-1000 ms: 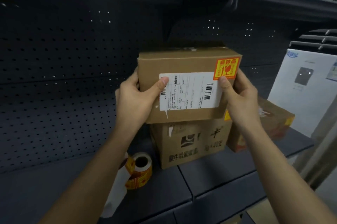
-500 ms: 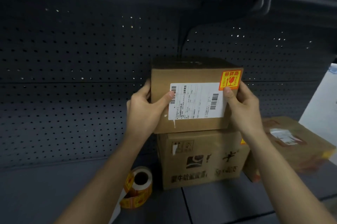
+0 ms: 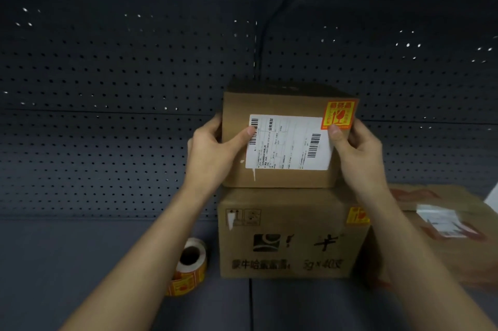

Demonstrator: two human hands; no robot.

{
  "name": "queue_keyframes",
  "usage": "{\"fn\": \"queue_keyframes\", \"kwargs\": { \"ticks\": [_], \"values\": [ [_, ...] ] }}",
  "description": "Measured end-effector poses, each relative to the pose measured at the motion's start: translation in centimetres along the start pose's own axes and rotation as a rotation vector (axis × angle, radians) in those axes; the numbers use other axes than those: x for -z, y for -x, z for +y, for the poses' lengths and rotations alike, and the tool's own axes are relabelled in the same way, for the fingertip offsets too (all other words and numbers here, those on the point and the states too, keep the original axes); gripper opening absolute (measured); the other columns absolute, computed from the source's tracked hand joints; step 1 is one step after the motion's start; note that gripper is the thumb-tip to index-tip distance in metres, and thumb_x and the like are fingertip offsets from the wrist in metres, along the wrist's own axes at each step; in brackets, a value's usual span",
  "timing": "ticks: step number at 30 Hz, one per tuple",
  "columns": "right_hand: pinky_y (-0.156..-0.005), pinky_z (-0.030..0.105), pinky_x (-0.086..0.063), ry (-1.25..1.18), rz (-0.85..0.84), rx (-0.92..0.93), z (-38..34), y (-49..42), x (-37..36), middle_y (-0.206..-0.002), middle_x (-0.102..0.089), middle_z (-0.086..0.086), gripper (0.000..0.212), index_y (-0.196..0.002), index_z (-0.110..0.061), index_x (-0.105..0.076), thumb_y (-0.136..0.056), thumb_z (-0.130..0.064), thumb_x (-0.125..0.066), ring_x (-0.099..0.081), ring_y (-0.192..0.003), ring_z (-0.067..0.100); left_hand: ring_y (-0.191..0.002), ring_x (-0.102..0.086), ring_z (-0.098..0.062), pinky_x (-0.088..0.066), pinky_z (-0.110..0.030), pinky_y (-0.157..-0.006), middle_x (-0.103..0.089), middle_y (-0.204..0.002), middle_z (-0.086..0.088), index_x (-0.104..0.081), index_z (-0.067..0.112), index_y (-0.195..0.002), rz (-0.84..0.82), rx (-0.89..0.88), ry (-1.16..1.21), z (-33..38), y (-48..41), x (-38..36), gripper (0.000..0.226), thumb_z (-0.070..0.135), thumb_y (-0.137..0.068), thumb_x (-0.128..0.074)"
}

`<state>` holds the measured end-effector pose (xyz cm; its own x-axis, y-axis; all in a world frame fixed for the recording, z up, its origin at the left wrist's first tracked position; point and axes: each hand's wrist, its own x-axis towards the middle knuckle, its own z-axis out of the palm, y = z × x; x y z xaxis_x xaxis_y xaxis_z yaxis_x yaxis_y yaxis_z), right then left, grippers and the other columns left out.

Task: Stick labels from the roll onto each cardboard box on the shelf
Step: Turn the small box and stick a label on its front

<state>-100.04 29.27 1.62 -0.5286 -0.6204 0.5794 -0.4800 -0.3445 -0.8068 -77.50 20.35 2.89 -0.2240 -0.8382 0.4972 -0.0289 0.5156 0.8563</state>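
- left hand (image 3: 215, 152) grips the left side of the small box (image 3: 283, 104): fingers wrapped round the side edge, thumb flat across the front, tip landing on the barcode end of the white shipping label (image 3: 289, 142)
- right hand (image 3: 358, 152) does the same on the right side, thumb tip on the front just under the orange sticker (image 3: 338, 115)
- that orange sticker sits in the top right corner of the small box's front, overlapping the corner of the shipping label
- the small box is upright, and its bottom edge meets the top of the big box (image 3: 291, 236), the one with printed black text on its front
- the big box stands on the shelf (image 3: 80, 263) and has a yellow-orange sticker (image 3: 357, 215) at its top right corner, partly hidden by the right forearm
- label roll (image 3: 190, 263) is on the shelf just left of the big box, hole facing the camera, with a loose strip of orange labels trailing at its base
- third box (image 3: 444, 222) sits to the right of the stack with a white label on top, pretty blurry
- dark pegboard back (image 3: 107, 74) is behind everything
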Motion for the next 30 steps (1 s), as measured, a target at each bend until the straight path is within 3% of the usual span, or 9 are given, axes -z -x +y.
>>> {"fn": "queue_keyframes", "kwargs": {
  "ticks": [3,12,18,22,24,27,28,30],
  "values": [
    [-0.085,0.024,-0.053,0.005,0.014,0.017,1.1,-0.3,0.2,-0.106,-0.071,-0.011,0.019,-0.115,-0.026,-0.064,-0.099,-0.032,-0.057,-0.066,-0.102,0.003,-0.097,-0.071,-0.003,-0.058,-0.037,-0.089,-0.075,-0.102,0.013,-0.069,0.024,-0.115,0.001,-0.005,-0.012,-0.4,-0.1,-0.8,0.035,0.039,-0.084,-0.076],
    [-0.088,0.025,-0.053,0.036,0.029,0.035,1.6,-0.6,0.4,-0.106,-0.070,-0.011,0.027,-0.119,-0.018,-0.063,-0.098,-0.034,-0.059,-0.065,-0.101,0.002,-0.102,-0.069,-0.003,-0.056,-0.039,-0.092,-0.074,-0.107,0.012,-0.067,0.022,-0.118,0.017,-0.012,-0.052,-1.3,-0.6,-1.7,0.035,0.038,-0.088,-0.072],
    [-0.093,0.035,-0.054,0.087,0.029,0.007,1.3,-0.4,0.3,-0.107,-0.069,-0.013,0.029,-0.121,-0.022,-0.061,-0.098,-0.038,-0.057,-0.064,-0.102,0.000,-0.098,-0.065,0.008,-0.054,-0.019,-0.086,-0.070,-0.107,0.018,-0.060,0.024,-0.123,0.035,-0.018,-0.112,-1.2,-0.2,-2.4,0.035,0.040,-0.092,-0.067],
    [-0.094,0.032,-0.052,0.128,0.005,-0.033,0.6,-0.3,0.5,-0.108,-0.068,-0.017,0.029,-0.123,-0.026,-0.060,-0.098,-0.041,-0.055,-0.062,-0.102,-0.006,-0.095,-0.062,0.010,-0.049,-0.005,-0.076,-0.067,-0.106,0.020,-0.058,0.023,-0.124,0.044,-0.013,-0.161,-0.5,0.0,-2.4,0.038,0.042,-0.092,-0.066],
    [-0.097,0.030,-0.051,0.146,-0.016,-0.062,-0.1,-0.2,0.7,-0.111,-0.066,-0.018,0.035,-0.128,-0.026,-0.057,-0.099,-0.046,-0.051,-0.060,-0.103,-0.008,-0.099,-0.062,0.003,-0.051,-0.013,-0.082,-0.066,-0.107,0.017,-0.057,0.023,-0.122,0.071,0.003,-0.194,-0.1,0.0,-2.2,0.040,0.044,-0.090,-0.067],
    [-0.108,0.033,-0.043,0.205,-0.006,-0.073,-1.3,0.1,1.2,-0.130,-0.062,-0.011,0.058,-0.146,-0.024,-0.042,-0.097,-0.053,-0.050,-0.055,-0.122,0.004,-0.119,-0.059,-0.014,-0.049,-0.038,-0.102,-0.064,-0.126,0.005,-0.049,0.018,-0.134,0.094,-0.002,-0.239,0.5,0.5,-1.7,0.063,0.054,-0.086,-0.066],
    [-0.112,0.031,-0.036,0.242,0.026,-0.068,-1.8,0.4,1.4,-0.142,-0.055,-0.006,0.064,-0.151,-0.022,-0.035,-0.097,-0.053,-0.051,-0.048,-0.132,0.008,-0.129,-0.052,-0.018,-0.042,-0.040,-0.110,-0.058,-0.138,0.000,-0.043,0.016,-0.143,0.100,-0.005,-0.273,0.8,0.8,-1.5,0.073,0.056,-0.086,-0.065],
    [-0.114,0.028,-0.029,0.321,0.125,0.004,-3.1,1.6,1.8,-0.152,-0.043,-0.001,0.061,-0.151,-0.020,-0.036,-0.098,-0.045,-0.053,-0.037,-0.140,0.012,-0.142,-0.037,-0.020,-0.027,-0.027,-0.113,-0.041,-0.154,-0.005,-0.030,0.015,-0.153,0.115,0.004,-0.356,1.5,1.9,-0.7,0.079,0.052,-0.091,-0.062]
  ]
}}
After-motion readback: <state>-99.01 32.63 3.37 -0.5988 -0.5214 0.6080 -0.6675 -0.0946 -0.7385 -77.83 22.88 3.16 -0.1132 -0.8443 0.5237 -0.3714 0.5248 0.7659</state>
